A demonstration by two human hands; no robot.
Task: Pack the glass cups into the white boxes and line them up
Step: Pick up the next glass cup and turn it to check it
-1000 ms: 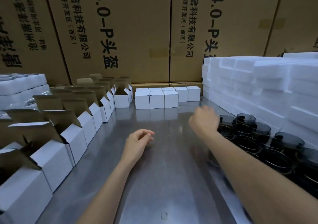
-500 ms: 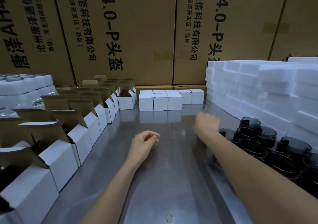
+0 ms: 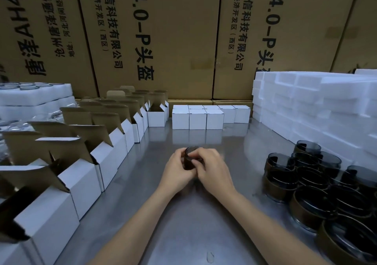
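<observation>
Both hands, left hand (image 3: 177, 168) and right hand (image 3: 212, 169), grip one dark glass cup (image 3: 190, 157).

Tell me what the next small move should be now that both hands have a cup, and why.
Probably carry the dark glass cup, gripped by the left hand and right hand over the metal table, left to the open white boxes, since it is not yet boxed.
</observation>
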